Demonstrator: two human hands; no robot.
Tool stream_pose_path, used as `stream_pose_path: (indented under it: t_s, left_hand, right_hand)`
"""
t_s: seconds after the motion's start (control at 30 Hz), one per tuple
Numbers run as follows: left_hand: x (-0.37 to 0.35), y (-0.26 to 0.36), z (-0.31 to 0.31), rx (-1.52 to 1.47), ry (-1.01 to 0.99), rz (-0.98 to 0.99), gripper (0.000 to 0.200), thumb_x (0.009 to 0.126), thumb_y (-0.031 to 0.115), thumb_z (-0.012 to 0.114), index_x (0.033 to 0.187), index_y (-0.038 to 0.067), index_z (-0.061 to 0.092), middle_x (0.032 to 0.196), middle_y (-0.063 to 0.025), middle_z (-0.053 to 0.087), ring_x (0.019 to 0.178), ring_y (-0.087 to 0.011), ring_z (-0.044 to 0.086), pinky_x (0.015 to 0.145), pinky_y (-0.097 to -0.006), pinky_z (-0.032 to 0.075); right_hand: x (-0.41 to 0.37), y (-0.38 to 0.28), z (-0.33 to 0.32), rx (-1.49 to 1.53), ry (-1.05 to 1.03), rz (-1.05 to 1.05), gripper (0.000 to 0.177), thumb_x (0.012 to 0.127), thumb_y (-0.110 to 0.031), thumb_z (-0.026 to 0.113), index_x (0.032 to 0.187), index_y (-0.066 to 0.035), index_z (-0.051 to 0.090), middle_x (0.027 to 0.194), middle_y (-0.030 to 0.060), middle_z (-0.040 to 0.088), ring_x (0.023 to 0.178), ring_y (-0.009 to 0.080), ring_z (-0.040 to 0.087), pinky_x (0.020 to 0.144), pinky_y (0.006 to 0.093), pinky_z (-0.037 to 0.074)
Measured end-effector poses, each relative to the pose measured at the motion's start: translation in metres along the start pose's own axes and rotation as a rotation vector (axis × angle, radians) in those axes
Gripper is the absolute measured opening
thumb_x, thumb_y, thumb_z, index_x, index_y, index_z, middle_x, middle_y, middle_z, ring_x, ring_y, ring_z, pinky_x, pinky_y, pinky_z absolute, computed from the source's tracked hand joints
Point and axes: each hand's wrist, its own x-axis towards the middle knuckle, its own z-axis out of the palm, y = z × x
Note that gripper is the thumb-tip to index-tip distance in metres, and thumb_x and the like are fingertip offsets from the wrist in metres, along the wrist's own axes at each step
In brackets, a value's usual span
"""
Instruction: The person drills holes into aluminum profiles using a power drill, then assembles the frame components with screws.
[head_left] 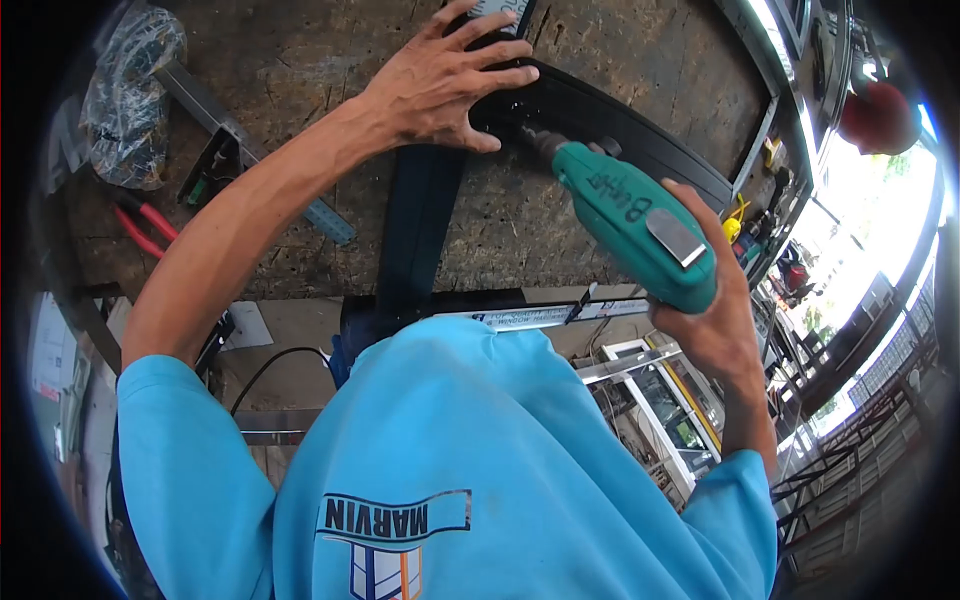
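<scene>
My right hand (715, 310) is wrapped round the handle end of a green power drill (635, 225). The drill's tip points up and left at a black metal profile (640, 140) lying on the wooden bench. My left hand (445, 85) rests with fingers spread on the profile's left part, just left of the drill bit. Another dark piece (415, 225) runs from beneath my left hand down to the bench's near edge. Whether the bit touches the metal is hard to tell.
On the bench (290, 60), a plastic-wrapped bundle (135, 95), a metal square (205, 105) and red-handled pliers (150, 225) lie at the left. Metal frame bars (755, 150) edge the right side. A red round object (880, 118) is at the far right.
</scene>
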Motion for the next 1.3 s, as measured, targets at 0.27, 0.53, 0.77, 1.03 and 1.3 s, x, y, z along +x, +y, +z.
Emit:
stream_pose_path:
  t_s: [0.27, 0.53, 0.77, 1.03, 1.3]
  left_hand:
    - [0.003, 0.002, -0.003, -0.015, -0.024, 0.004, 0.076, 0.074, 0.064, 0.060, 0.130, 0.014, 0.050, 0.137, -0.0079, 0.043, 0.134, -0.0294, 0.026, 0.114, -0.0528, 0.005]
    - [0.003, 0.003, -0.002, 0.037, -0.006, -0.006, 0.074, 0.073, 0.064, 0.060, 0.128, 0.015, 0.051, 0.137, -0.0082, 0.043, 0.133, -0.0293, 0.027, 0.113, -0.0531, 0.006]
    - [0.003, 0.002, -0.001, 0.029, 0.006, 0.002, 0.075, 0.074, 0.065, 0.059, 0.128, 0.014, 0.051, 0.136, -0.0085, 0.043, 0.133, -0.0294, 0.027, 0.113, -0.0533, 0.007]
    - [0.003, 0.001, 0.000, 0.018, 0.002, -0.005, 0.074, 0.073, 0.064, 0.060, 0.128, 0.014, 0.051, 0.136, -0.0083, 0.043, 0.134, -0.0295, 0.026, 0.113, -0.0533, 0.007]
    - [0.002, 0.000, 0.000, 0.005, 0.009, 0.004, 0.074, 0.073, 0.064, 0.061, 0.128, 0.014, 0.051, 0.136, -0.0082, 0.044, 0.133, -0.0295, 0.027, 0.113, -0.0533, 0.007]
  right_hand:
    - [0.015, 0.020, -0.048, 0.038, 0.059, -0.077, 0.085, 0.052, 0.003, 0.056, 0.134, -0.014, 0.046, 0.122, 0.0086, 0.056, 0.110, 0.0220, 0.056, 0.098, 0.0358, 0.044]
    - [0.028, 0.021, -0.053, 0.101, 0.044, -0.100, 0.085, 0.051, 0.000, 0.059, 0.134, -0.011, 0.047, 0.111, 0.0051, 0.059, 0.086, 0.0137, 0.060, 0.076, 0.0286, 0.051]
    - [0.029, 0.015, -0.054, 0.173, 0.034, -0.007, 0.083, 0.052, 0.002, 0.060, 0.133, -0.012, 0.047, 0.105, 0.0046, 0.061, 0.081, 0.0127, 0.060, 0.073, 0.0289, 0.052]
    - [0.033, 0.015, -0.053, 0.134, 0.041, -0.014, 0.084, 0.053, 0.000, 0.062, 0.134, -0.012, 0.046, 0.104, 0.0055, 0.061, 0.079, 0.0132, 0.061, 0.072, 0.0293, 0.053]
    - [0.034, 0.014, -0.055, 0.124, -0.004, 0.051, 0.082, 0.053, -0.001, 0.061, 0.133, -0.013, 0.048, 0.105, 0.0060, 0.062, 0.087, 0.0158, 0.061, 0.076, 0.0309, 0.053]
